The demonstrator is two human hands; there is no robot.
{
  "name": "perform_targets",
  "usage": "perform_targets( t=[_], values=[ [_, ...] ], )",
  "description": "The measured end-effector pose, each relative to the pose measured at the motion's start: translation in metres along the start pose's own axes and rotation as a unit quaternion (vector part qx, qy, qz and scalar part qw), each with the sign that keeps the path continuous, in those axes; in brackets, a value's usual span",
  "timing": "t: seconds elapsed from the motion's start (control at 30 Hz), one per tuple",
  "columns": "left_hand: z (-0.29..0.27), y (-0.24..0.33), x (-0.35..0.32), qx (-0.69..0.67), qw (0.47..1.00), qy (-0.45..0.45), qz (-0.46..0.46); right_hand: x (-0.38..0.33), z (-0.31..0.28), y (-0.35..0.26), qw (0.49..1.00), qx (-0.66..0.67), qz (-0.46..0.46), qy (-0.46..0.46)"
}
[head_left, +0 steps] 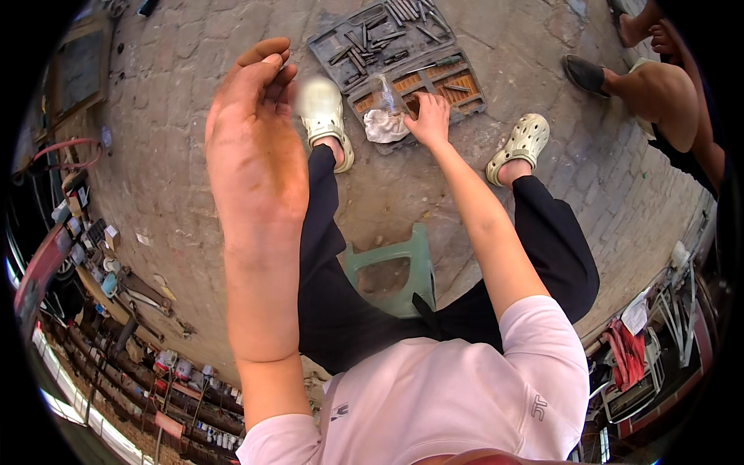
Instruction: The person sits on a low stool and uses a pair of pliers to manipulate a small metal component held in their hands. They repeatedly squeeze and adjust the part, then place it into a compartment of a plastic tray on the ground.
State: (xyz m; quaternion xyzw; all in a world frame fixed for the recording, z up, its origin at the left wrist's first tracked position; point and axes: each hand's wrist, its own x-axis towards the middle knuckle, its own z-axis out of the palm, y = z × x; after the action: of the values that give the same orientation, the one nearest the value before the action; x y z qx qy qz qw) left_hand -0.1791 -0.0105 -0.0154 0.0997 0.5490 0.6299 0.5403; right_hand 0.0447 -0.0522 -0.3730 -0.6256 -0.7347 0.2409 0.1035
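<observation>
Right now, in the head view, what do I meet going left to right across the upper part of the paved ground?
Raised left hand → pale clog → white rag → right hand reaching into the open grey tool case → second pale clog → another person's dark shoe.

I see bright, even daylight with soft shadows; fisheye bends the edges into a black rim, and my raised left hand (pixel 256 147) looms large.

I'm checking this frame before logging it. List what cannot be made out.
Head view only:
- Right hand: its fingertips hide what it touches in the open grey plastic tool case.
- Raised left hand: back faces the camera, so any held item is hidden.
- Cream clog: toe blurred.
</observation>
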Motion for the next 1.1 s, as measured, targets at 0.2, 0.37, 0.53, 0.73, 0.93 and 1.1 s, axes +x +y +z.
perform_targets(
  t=[0.2,0.37,0.53,0.73,0.93,1.1],
  values=[
    [0.004,-0.002,-0.005,-0.005,1.0,-0.029,0.001,0.016,0.016,-0.022,0.991,0.065,0.087,0.081],
    [0.006,0.007,-0.003,-0.172,0.971,-0.107,-0.123,0.034,-0.048,-0.05,0.944,0.254,0.204,0.048],
    [0.01,0.013,-0.012,-0.267,0.923,-0.214,-0.175,0.01,-0.084,-0.039,0.946,0.24,0.22,0.009],
    [0.008,0.01,-0.017,-0.182,0.95,-0.209,-0.144,-0.077,-0.05,-0.001,0.949,0.022,0.3,-0.09],
    [0.018,0.01,-0.018,-0.111,0.976,-0.152,-0.112,-0.114,-0.021,0.026,0.926,-0.031,0.332,-0.177],
    [0.022,0.011,-0.017,-0.101,0.981,-0.124,-0.113,-0.115,-0.025,0.03,0.909,-0.041,0.339,-0.238]
  ],
)
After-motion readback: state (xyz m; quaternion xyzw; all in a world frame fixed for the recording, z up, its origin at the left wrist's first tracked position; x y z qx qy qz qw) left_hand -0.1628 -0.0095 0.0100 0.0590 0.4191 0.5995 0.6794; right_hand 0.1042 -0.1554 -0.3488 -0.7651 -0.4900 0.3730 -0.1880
